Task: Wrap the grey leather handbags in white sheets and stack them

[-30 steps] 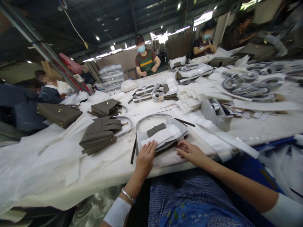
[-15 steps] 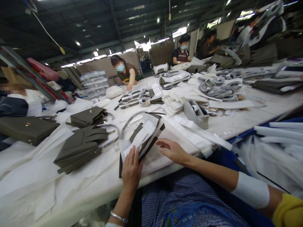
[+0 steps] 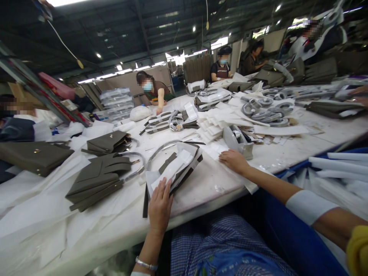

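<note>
My left hand (image 3: 161,201) lies with its fingers stretched out on the near side of an olive-brown handbag (image 3: 188,168), which is partly covered by white paper (image 3: 172,168). The bag lies tilted on the table, its wrapped strap (image 3: 153,149) looped behind it. Further right, my right hand (image 3: 234,161) rests over the tabletop, apart from the bag, fingers extended and slightly bent. Just beyond its fingertips are a grey holder (image 3: 238,142) that looks like a tape dispenser and a loose white sheet (image 3: 214,148).
More olive-brown handbags (image 3: 97,180) lie left on white sheets (image 3: 43,203). A stack of white pads (image 3: 214,124) and several wrapped grey straps (image 3: 267,111) lie further back. A blue bin (image 3: 290,226) with white strips stands right. A co-worker (image 3: 155,92) reaches across the table opposite.
My right hand has moved right and away from beside the bag. The long white sheets right of the bag have gone from the tabletop. My left hand stays on the bag.
</note>
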Tool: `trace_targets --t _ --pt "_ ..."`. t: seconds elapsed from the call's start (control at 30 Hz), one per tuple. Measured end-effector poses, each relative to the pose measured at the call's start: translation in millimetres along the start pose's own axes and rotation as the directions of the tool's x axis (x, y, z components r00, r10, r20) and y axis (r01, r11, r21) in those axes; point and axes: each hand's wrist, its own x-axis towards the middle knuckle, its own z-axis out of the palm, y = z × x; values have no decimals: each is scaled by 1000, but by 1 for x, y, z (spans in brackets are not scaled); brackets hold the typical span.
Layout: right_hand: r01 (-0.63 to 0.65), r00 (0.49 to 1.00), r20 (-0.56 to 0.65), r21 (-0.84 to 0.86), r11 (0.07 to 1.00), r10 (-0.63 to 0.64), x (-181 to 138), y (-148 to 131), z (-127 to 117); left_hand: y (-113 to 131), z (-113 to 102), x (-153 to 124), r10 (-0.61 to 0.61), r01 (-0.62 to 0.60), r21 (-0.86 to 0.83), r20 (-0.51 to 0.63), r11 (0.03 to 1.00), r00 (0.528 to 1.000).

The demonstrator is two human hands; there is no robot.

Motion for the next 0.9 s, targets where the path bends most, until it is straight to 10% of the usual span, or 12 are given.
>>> trace_targets --t 0.67,0.9 --pt "250 952 96 294 923 -289 -6 -117 -3 -1 -5 9 -163 157 -98 -56 983 985" --pt "7 992 123 212 977 -34 8 -135 44 -4 -4 9 -168 157 -125 -81 980 982"
